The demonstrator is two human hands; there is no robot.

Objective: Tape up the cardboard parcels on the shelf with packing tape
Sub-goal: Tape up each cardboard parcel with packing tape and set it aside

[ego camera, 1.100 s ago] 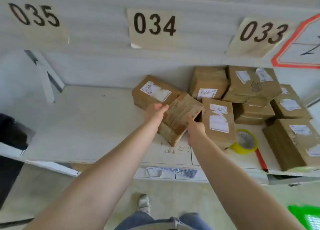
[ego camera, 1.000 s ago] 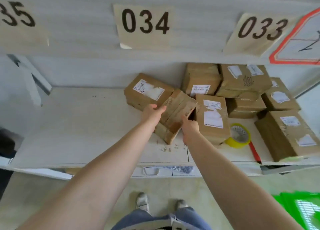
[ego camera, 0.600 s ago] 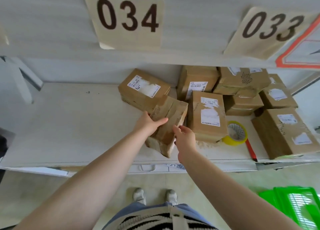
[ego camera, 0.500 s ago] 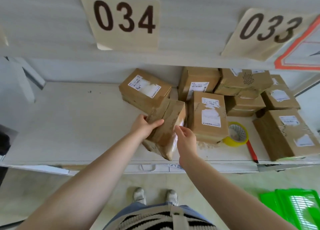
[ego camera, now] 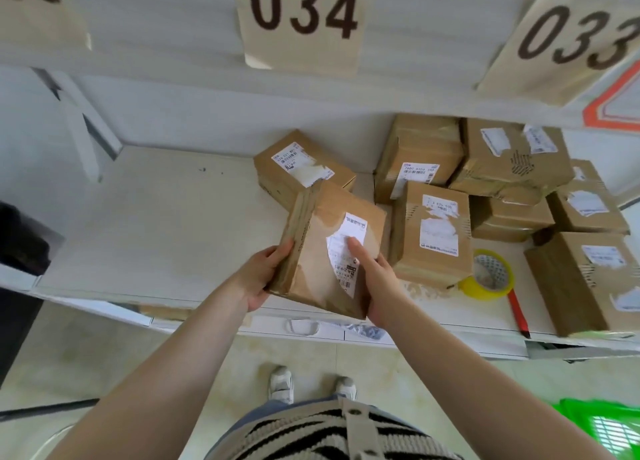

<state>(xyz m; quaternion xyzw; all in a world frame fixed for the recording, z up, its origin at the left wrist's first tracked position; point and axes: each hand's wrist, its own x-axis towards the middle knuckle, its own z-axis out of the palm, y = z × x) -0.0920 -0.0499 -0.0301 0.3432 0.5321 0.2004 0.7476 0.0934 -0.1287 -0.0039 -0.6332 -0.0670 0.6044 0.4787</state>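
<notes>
White shelf (ego camera: 156, 224) under 034 sign (ego camera: 301, 19) held parcel stack; tape roll (ego camera: 490, 276) right. We had lifted parcel (ego camera: 322, 251) off shelf, turned label up; left hand (ego camera: 261, 281), right hand (ego camera: 375, 286) gripped its sides.

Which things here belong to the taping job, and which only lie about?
For the job:
- held parcel, gripped by left hand and right hand
- other parcels on the shelf
- yellow tape roll

Lying about:
- red-handled tool
- green crate
- number signs
</notes>
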